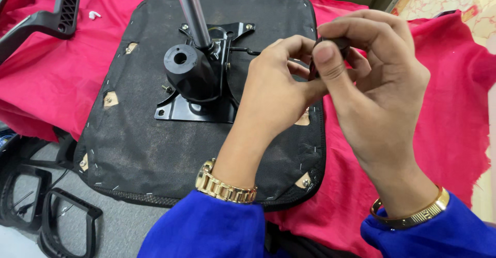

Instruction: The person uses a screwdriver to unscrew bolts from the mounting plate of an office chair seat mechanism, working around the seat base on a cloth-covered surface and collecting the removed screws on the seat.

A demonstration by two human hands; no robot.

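Note:
An upturned office chair seat (155, 149) with a black fabric underside lies on a red cloth (454, 113). A black metal tilt mechanism (199, 85) with a round knob and a chrome gas cylinder (192, 10) is bolted at its middle. My left hand (279, 90) and my right hand (372, 77) meet above the seat's right edge. Both pinch a small black part (338, 43), mostly hidden by the fingers. A thin black lever (243, 49) runs from the mechanism toward my left hand.
A black plastic armrest (57, 15) lies at the top left on the cloth, with a small white piece (94, 15) beside it. Two more black armrest frames (46, 211) rest on the grey floor at the lower left.

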